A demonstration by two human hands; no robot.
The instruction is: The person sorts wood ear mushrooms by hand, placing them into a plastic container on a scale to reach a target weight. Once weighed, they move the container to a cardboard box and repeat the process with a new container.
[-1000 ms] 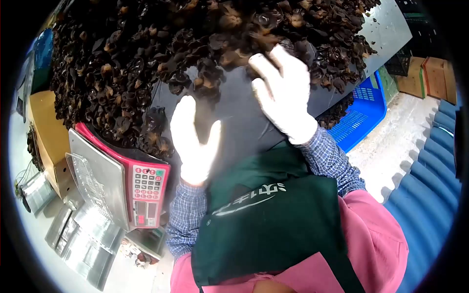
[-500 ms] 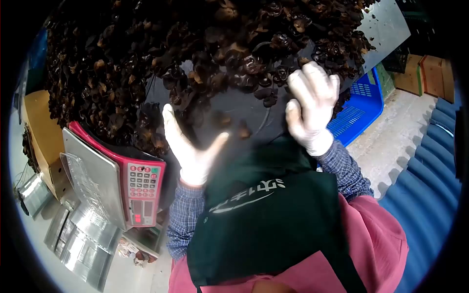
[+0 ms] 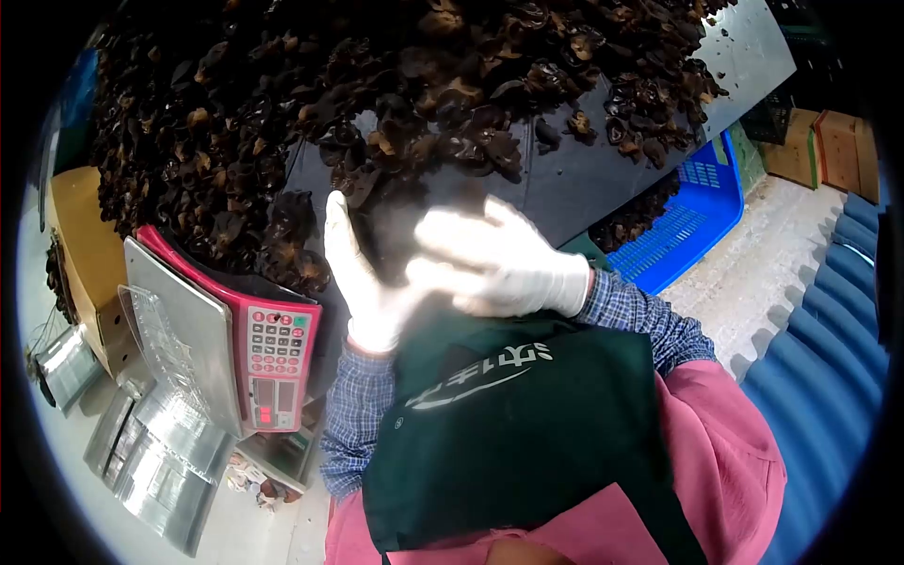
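Both my hands wear white gloves over the dark table (image 3: 574,188), close to the near side of a big heap of dark brown wood ear mushrooms (image 3: 414,104). My left hand (image 3: 363,297) is open on edge, fingers stretched away from me. My right hand (image 3: 508,264) lies across in front of the apron, its fingers extended leftward and blurred, reaching close to the left palm. Some dark mushroom pieces (image 3: 400,212) show blurred just beyond the hands. Whether any piece touches the gloves is hard to make out.
A pink scale (image 3: 278,353) with a metal pan stands left of my left arm. To the right, a blue plastic basket (image 3: 673,250) holds mushrooms below the table edge. Cardboard (image 3: 85,254), clear plastic trays (image 3: 169,461) and blue corrugated sheeting (image 3: 819,330) lie around.
My right hand has swept left and toward me, from the table's right side to near my left hand. Table surface it crossed now shows bare. My left hand has barely moved.
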